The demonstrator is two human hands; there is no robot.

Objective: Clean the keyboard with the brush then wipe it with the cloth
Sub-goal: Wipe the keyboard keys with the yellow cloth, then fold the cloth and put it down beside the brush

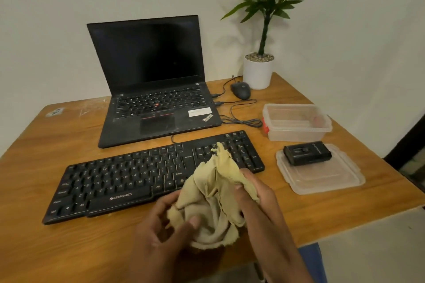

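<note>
A black Zebronics keyboard (128, 177) lies slanted across the wooden table (69, 248). A crumpled beige cloth (213, 195) is held above the keyboard's near right part, and its top corner stands up in front of the number pad. My left hand (161, 225) grips the cloth's lower left fold between fingers and thumb. My right hand (255, 195) pinches its right side. A black block (307, 153), maybe the brush, rests on a clear plastic lid (322, 179) to the right.
An open black laptop (156, 89) stands behind the keyboard, with cables and a black mouse (241, 90) to its right. A potted plant (258, 69) sits at the back corner. A clear plastic box (296, 122) is near the right edge.
</note>
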